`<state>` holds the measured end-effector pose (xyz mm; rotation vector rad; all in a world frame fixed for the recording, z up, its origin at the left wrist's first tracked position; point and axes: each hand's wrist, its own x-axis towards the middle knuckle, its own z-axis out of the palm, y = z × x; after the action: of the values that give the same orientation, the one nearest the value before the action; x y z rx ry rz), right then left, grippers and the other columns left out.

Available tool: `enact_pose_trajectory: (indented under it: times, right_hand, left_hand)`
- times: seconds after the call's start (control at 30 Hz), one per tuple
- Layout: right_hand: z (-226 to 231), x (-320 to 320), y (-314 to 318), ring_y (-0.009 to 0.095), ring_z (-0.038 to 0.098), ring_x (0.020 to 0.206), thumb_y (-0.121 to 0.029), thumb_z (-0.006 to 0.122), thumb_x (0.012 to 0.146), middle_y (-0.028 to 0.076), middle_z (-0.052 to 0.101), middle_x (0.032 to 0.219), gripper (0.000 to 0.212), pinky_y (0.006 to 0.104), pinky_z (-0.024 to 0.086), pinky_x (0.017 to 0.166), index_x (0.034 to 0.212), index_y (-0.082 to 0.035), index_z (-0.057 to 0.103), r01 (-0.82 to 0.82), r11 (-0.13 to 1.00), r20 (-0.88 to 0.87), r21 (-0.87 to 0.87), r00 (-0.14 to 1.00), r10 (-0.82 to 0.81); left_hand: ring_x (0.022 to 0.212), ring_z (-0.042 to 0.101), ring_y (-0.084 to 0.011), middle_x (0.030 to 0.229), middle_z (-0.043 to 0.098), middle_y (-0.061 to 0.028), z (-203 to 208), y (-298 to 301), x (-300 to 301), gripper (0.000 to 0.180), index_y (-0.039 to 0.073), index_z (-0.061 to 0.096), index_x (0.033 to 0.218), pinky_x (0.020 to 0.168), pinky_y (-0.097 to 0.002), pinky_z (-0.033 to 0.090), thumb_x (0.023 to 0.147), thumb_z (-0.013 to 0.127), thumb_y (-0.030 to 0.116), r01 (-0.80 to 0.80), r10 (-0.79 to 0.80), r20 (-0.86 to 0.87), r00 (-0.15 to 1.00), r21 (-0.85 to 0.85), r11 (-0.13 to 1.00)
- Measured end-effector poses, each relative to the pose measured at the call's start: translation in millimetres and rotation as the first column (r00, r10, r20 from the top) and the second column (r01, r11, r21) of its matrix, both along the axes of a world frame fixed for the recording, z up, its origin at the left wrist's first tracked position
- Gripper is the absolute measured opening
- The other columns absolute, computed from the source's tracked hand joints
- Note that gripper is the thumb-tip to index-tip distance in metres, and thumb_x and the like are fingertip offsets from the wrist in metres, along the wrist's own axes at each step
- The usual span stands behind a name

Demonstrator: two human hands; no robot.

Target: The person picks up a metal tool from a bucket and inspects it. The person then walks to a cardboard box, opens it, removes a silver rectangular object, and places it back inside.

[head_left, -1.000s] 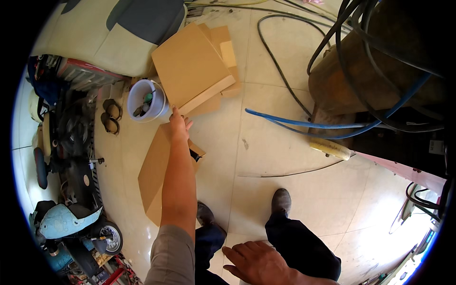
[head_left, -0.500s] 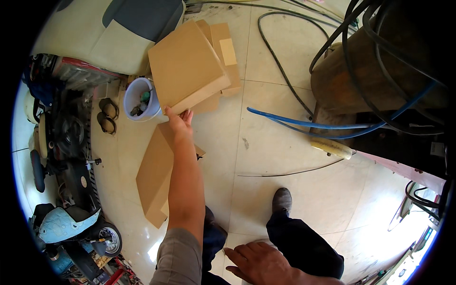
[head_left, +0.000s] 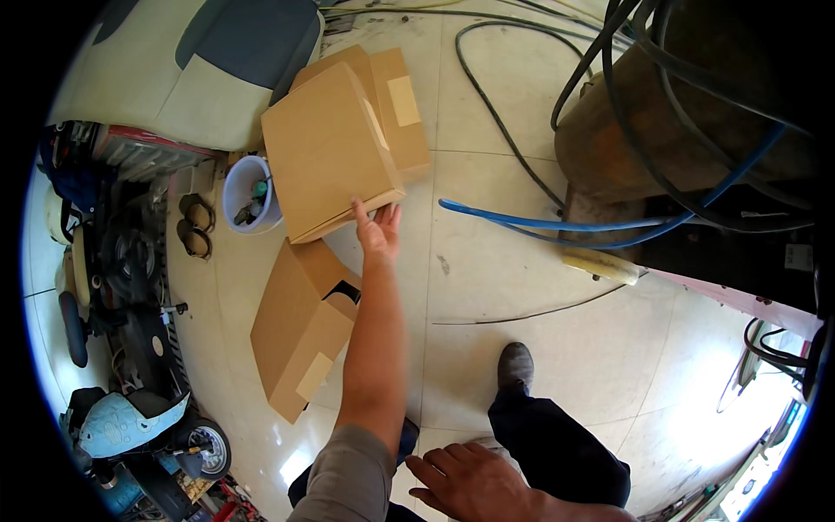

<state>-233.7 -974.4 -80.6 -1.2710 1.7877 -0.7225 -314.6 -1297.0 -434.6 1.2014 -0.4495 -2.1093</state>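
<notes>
My left hand (head_left: pixel 377 233) reaches forward and grips the near right edge of a flat brown cardboard box (head_left: pixel 326 152), thumb on top and fingers below. That box lies over another cardboard box (head_left: pixel 402 113), which shows a paler patch. Closer to me, a third cardboard box (head_left: pixel 296 335) rests on the floor beside my left forearm, with a dark opening at its right side. My right hand (head_left: pixel 474 483) is low in the view by my legs, holding nothing, its fingers loosely extended and apart.
A pale bucket (head_left: pixel 247 196) with small items stands left of the boxes, near sandals (head_left: pixel 197 228). Machine parts (head_left: pixel 130 422) line the left side. A rusty cylinder (head_left: pixel 609 152), black hoses and a blue hose (head_left: pixel 557 230) occupy the right. A pale seat-like object (head_left: pixel 209 96) stands far left.
My left hand has shifted rightward along the edge of the upper box, which has turned and moved slightly nearer. More of the third box now shows. My right hand stays low.
</notes>
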Motion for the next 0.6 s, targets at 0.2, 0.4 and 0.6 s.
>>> enact_pose_trajectory:
  times: [0.2, 0.4, 0.6]
  right_hand:
    - [1.3, -6.4, 3.6, 0.024, 0.065, 0.087, -0.033, 0.073, 0.082, 0.007, 0.066, 0.09, 0.039, 0.0383, 0.051, 0.078, 0.112, -0.009, 0.066, 0.033, 0.999, 0.004, -0.014, 0.999, -0.033]
    - [3.1, -7.6, 8.1, 0.024, 0.064, 0.085, -0.034, 0.074, 0.081, 0.007, 0.064, 0.086, 0.038, 0.0378, 0.05, 0.075, 0.108, -0.008, 0.065, 0.035, 0.997, -0.029, -0.065, 0.999, -0.037]
    - [-1.3, -6.9, 12.0, 0.024, 0.063, 0.087, -0.032, 0.074, 0.079, 0.008, 0.063, 0.089, 0.036, 0.0376, 0.05, 0.077, 0.102, -0.007, 0.065, 0.046, 0.998, -0.054, -0.034, 0.997, -0.048]
  left_hand:
    - [0.127, 0.054, -0.0314, 0.142, 0.046, -0.0234, 4.7, 26.6, -13.3, 0.104, 0.004, 0.02, 0.154, 0.112, -0.0463, 0.041, 0.086, 0.063, 0.07, -0.01, 0.01, 0.061, 0.998, -0.01, 1.0]
    - [0.114, 0.054, -0.0222, 0.136, 0.049, -0.0152, 1.4, 14.8, 35.6, 0.088, 0.013, 0.036, 0.149, 0.105, -0.0429, 0.044, 0.09, 0.05, 0.077, -0.131, 0.13, 0.295, 0.947, -0.014, 0.991]
    - [0.135, 0.042, -0.0271, 0.153, 0.03, -0.016, 27.0, 66.1, 19.1, 0.094, 0.016, 0.02, 0.158, 0.112, -0.039, 0.039, 0.09, 0.058, 0.07, -0.299, 0.306, 0.078, 0.949, -0.092, 0.95]
